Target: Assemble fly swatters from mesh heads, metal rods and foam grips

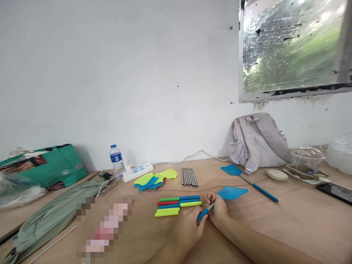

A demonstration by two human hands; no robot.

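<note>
My left hand (189,224) is closed around the blue handle of a telescopic fly swatter (234,193). With curled fingers, my right hand (219,211) grips the same swatter's metal shaft close to its blue paddle, which points to the right. Left of my hands lie several coloured handle tubes (178,202) in green, red, blue and yellow. Beyond them is a row of metal rods (189,177). A pile of yellow, blue and red swatter paddles (154,179) rests to the left of the rods. Farther right lies another blue swatter (262,190), with paddle, shaft and handle joined.
A white power strip (137,171) and a water bottle (116,159) stand near the wall. At the back right are a grey backpack (258,141), a pale oval case (277,175), a plastic bowl (307,157) and a phone (335,192). Green bags (52,207) lie left.
</note>
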